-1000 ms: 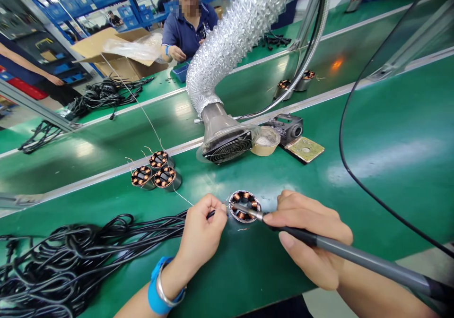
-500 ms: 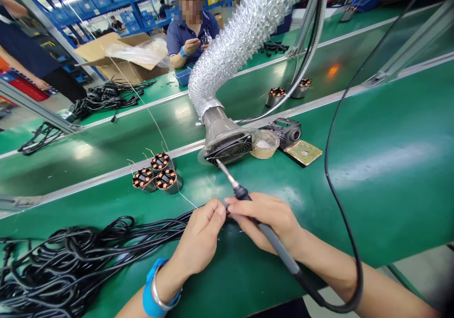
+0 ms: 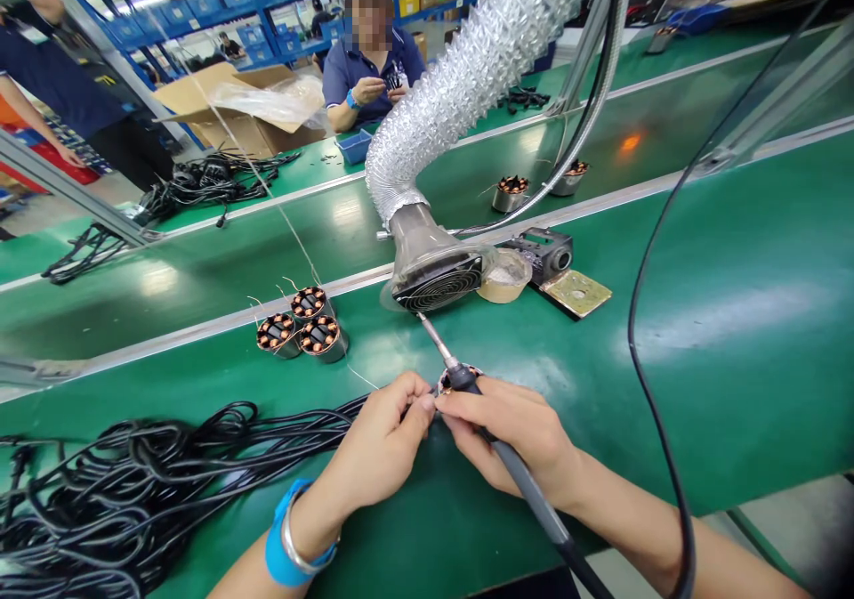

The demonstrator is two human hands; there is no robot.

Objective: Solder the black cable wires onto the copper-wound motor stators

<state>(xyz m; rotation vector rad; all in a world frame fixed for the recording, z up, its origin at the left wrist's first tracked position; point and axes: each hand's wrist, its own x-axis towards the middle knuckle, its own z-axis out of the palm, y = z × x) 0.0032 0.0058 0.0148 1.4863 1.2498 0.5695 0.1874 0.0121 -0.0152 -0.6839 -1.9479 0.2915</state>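
Observation:
My left hand (image 3: pixel 387 443) is closed, thumb and forefinger pinched on the end of a black cable from the bundle (image 3: pixel 126 483) at the left. A thin solder wire (image 3: pixel 364 378) runs to its fingers. My right hand (image 3: pixel 513 430) is wrapped around a soldering iron (image 3: pixel 460 375), whose tip points up and away below the fume extractor mouth (image 3: pixel 440 283). The fingertips of both hands meet. Just behind the iron's collar a copper-wound stator (image 3: pixel 475 371) shows in part, mostly hidden by the iron and right hand.
Three stators (image 3: pixel 320 339) stand at the left centre. A round tub (image 3: pixel 505 277) and an iron stand (image 3: pixel 548 254) with a sponge plate (image 3: pixel 580 294) are behind the hands. A silver duct (image 3: pixel 460 83) hangs above. Across the conveyor (image 3: pixel 334 216) sits a person (image 3: pixel 374 65).
The view has shifted slightly. The iron's tip has come down from the extractor's grille, and part of a stator now shows behind the iron. Both hands keep their hold.

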